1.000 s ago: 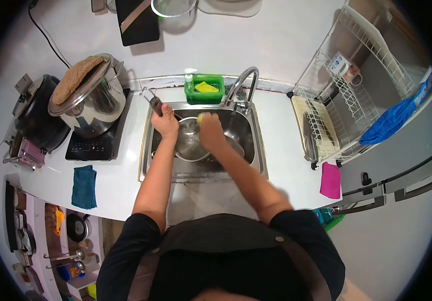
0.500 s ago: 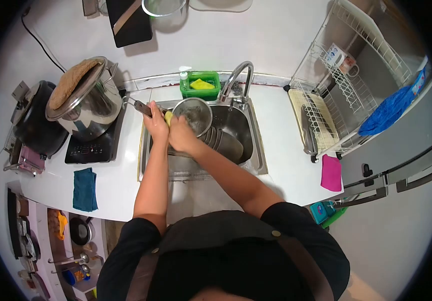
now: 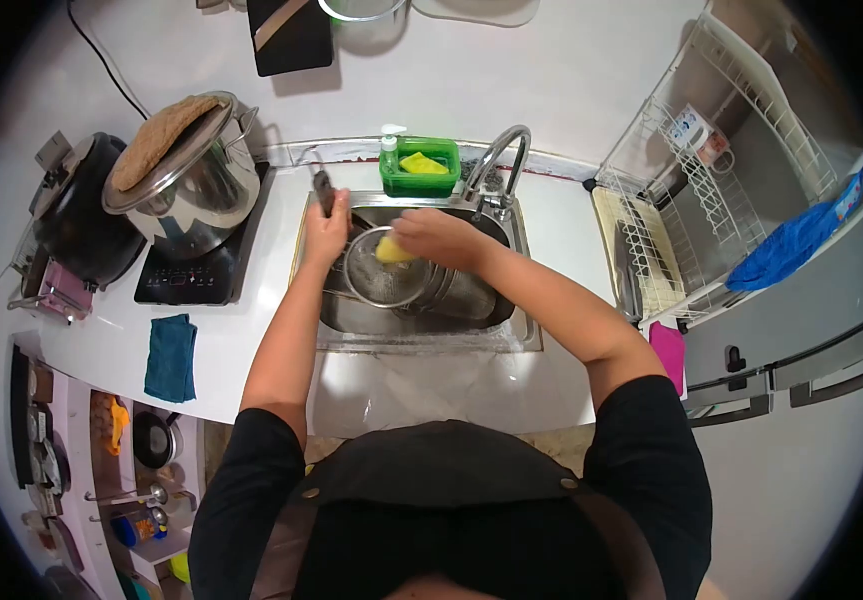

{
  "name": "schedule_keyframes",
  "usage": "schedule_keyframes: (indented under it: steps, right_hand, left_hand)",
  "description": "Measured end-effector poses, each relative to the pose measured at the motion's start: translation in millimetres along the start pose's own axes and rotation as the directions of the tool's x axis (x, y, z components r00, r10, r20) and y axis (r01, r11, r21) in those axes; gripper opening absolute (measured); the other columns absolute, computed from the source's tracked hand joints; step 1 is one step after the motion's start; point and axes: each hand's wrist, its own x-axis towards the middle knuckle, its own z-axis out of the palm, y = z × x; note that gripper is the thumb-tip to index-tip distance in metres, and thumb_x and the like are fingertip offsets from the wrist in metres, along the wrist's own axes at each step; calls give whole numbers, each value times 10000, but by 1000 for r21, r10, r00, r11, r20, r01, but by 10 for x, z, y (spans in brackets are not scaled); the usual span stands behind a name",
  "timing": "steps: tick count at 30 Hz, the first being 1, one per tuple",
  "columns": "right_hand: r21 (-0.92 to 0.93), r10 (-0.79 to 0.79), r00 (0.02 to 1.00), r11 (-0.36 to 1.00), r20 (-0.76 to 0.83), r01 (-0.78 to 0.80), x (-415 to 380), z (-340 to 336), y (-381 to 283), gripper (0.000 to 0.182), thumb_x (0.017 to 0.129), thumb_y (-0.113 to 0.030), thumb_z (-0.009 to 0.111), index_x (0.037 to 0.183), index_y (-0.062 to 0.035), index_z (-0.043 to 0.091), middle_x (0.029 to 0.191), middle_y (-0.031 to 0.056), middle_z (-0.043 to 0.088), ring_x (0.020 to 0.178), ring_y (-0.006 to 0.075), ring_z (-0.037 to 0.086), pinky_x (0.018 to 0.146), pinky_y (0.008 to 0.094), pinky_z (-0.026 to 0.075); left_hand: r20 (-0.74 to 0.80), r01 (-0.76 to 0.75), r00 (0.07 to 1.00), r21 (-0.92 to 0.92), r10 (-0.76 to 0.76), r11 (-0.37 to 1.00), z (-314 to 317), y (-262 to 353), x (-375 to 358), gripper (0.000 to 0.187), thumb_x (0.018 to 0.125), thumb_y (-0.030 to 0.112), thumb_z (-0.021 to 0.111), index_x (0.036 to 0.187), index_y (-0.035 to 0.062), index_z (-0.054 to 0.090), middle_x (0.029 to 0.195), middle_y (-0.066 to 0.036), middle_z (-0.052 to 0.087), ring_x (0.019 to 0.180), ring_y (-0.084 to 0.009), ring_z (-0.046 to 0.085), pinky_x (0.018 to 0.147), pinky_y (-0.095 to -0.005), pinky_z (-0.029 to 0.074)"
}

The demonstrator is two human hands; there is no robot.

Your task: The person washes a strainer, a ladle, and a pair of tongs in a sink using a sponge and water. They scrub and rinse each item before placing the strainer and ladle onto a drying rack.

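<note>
My left hand (image 3: 327, 232) is closed around the dark handle of a round metal strainer (image 3: 381, 285), which hangs over the sink (image 3: 346, 322). In my right hand (image 3: 439, 238) is a yellow sponge (image 3: 392, 250), pressed against the inside of the strainer near its far rim. Below the strainer, several metal pans or bowls (image 3: 461, 298) lie in the sink, partly covered by it. The curved faucet (image 3: 519, 150) stands behind the sink, to the right of my hands.
A green caddy (image 3: 421, 182) with a yellow sponge and pump bottle sits behind the sink. Left, a large steel pot (image 3: 201, 190) stands on an induction cooker (image 3: 186, 285), near a teal cloth (image 3: 170, 358). A white wire dish rack (image 3: 696, 190) stands at right.
The strainer has swung downward and toward me, its handle now pointing away. My right hand has moved right with the sponge, which has gone from the handle end to the bowl.
</note>
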Motion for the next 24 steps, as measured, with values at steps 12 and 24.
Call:
schedule_keyframes:
  steps: [12, 24]
  right_hand:
    - [762, 667, 738, 427, 98, -487, 338, 74, -505, 206, 666, -30, 465, 848, -45, 560, 761, 130, 593, 754, 299, 568, 643, 386, 428]
    - [963, 951, 266, 206, -155, -175, 1216, 19, -665, 403, 845, -273, 424, 1130, 8, 376, 1075, 213, 394, 1025, 350, 363, 852, 440, 300]
  left_hand:
    - [-334, -186, 921, 81, 202, 979, 78, 116, 32, 272, 858, 246, 498, 665, 62, 440, 541, 12, 422, 481, -64, 390, 437, -229, 317]
    - [140, -7, 981, -653, 130, 757, 205, 169, -204, 556, 876, 477, 284, 1224, 48, 342, 1254, -111, 365, 1119, -226, 381, 944, -355, 281]
